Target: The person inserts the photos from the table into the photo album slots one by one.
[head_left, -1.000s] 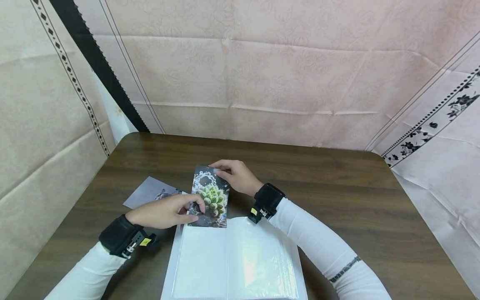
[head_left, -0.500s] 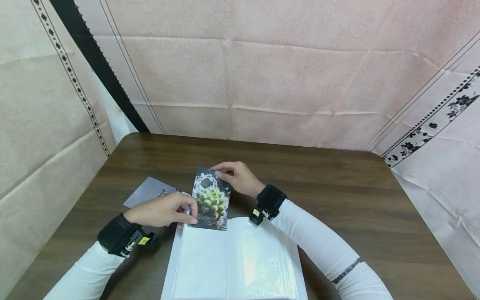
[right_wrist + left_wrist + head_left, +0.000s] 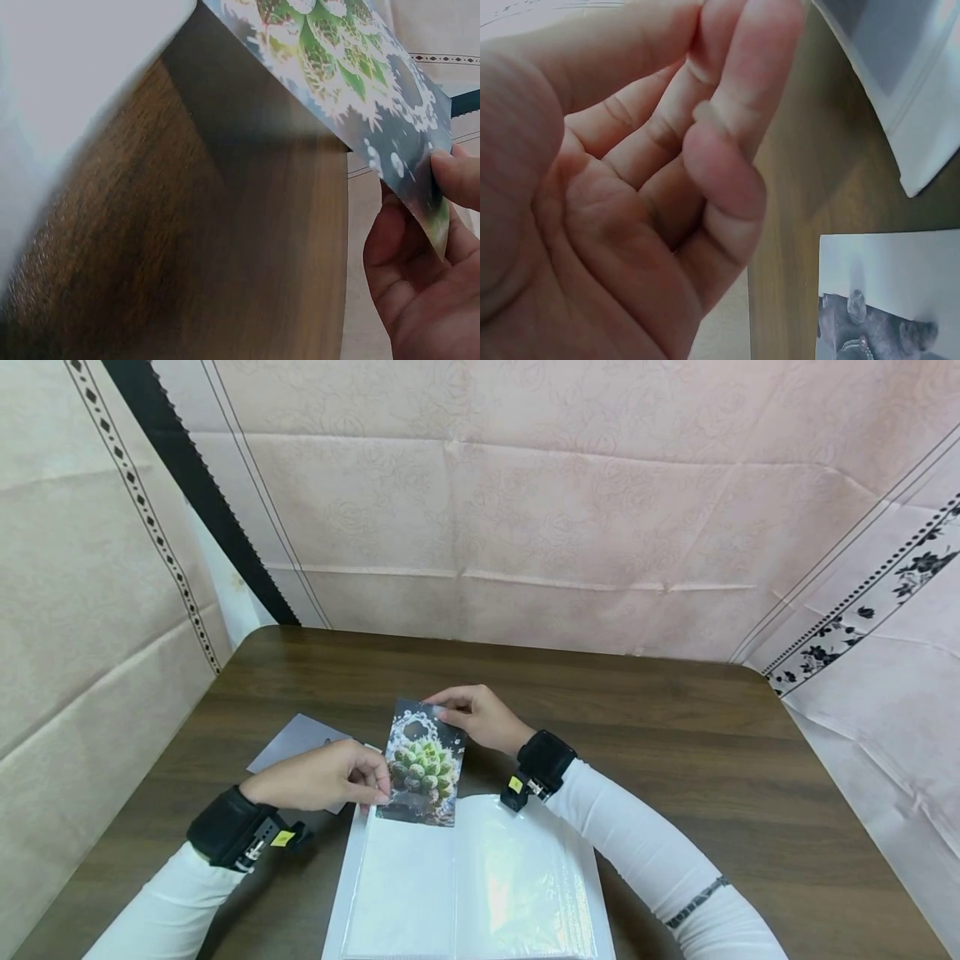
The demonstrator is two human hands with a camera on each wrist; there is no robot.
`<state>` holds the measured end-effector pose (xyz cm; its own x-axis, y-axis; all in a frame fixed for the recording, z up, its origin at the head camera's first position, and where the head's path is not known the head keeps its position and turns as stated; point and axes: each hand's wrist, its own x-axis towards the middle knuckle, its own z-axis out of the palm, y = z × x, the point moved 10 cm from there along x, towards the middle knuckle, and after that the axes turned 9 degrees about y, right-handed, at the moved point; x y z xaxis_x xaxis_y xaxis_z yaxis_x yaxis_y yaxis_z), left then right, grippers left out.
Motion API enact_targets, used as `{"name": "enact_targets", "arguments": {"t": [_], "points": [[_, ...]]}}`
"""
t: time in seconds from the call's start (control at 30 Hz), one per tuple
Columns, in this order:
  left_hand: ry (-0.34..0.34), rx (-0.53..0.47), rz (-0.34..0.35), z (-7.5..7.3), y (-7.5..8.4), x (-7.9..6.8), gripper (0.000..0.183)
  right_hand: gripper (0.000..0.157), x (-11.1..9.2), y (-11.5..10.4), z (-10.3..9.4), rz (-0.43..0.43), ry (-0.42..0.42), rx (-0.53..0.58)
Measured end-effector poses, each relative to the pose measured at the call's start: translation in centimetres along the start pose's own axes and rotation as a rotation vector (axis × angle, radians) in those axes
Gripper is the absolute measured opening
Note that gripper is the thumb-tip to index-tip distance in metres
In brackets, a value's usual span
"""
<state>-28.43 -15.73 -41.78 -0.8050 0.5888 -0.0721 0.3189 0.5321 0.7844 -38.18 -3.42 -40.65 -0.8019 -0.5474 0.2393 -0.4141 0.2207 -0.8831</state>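
A photo print of a green succulent (image 3: 427,762) stands over the top edge of an open white photo album (image 3: 401,893), its lower end overlapping the left page's clear pocket. My right hand (image 3: 480,718) pinches the print's upper right corner, thumb on the picture side and fingers behind, as the right wrist view shows. My left hand (image 3: 330,779) has thumb and forefinger together at the left page's top edge, beside the print's lower left side. It appears to pinch the pocket's edge; the tips run out of frame in the left wrist view.
Another photo print (image 3: 296,742), mostly grey, lies on the brown wooden table (image 3: 675,760) behind my left hand. The album's right page (image 3: 525,877) has glossy plastic pockets. Patterned pale cloth (image 3: 525,527) hangs beyond the table's far edge.
The succulent print has slid slightly down and right, farther over the album page, with my right hand following. My left fingers have drawn back left off the picture to the pocket edge.
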Motion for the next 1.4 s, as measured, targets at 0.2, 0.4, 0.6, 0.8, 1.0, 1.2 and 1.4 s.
{"name": "enact_targets", "arguments": {"t": [0.2, 0.4, 0.6, 0.8, 1.0, 1.2, 1.4], "points": [[0.006, 0.006, 0.005, -0.1, -0.2, 0.1, 0.012, 0.028, -1.0, -2.6, -0.3, 0.029, -0.005, 0.003], [0.008, 0.017, -0.006, -0.2, -0.7, 0.2, 0.008, 0.027, -1.1, -2.4, -0.3, 0.044, -0.003, 0.004], [0.011, 0.02, -0.013, -0.2, -1.0, 0.2, 0.005, 0.028, -1.4, -2.5, -0.1, 0.04, -0.018, 0.01], [0.002, 0.007, -0.012, 0.0, -0.9, 0.2, 0.006, 0.028, -1.6, -2.5, 0.2, 0.034, -0.029, 0.012], [0.0, 0.008, -0.017, 0.0, -0.8, 0.3, 0.006, 0.027, -1.8, -2.4, 0.3, 0.037, -0.032, 0.014], [-0.006, -0.006, -0.008, 0.0, -0.8, 0.2, 0.007, 0.027, -2.0, -2.9, 0.6, 0.008, -0.053, -0.007], [-0.012, -0.029, 0.005, 0.2, -0.8, 0.2, 0.008, 0.027, -2.1, -2.8, 0.8, 0.015, -0.065, 0.006]]}}
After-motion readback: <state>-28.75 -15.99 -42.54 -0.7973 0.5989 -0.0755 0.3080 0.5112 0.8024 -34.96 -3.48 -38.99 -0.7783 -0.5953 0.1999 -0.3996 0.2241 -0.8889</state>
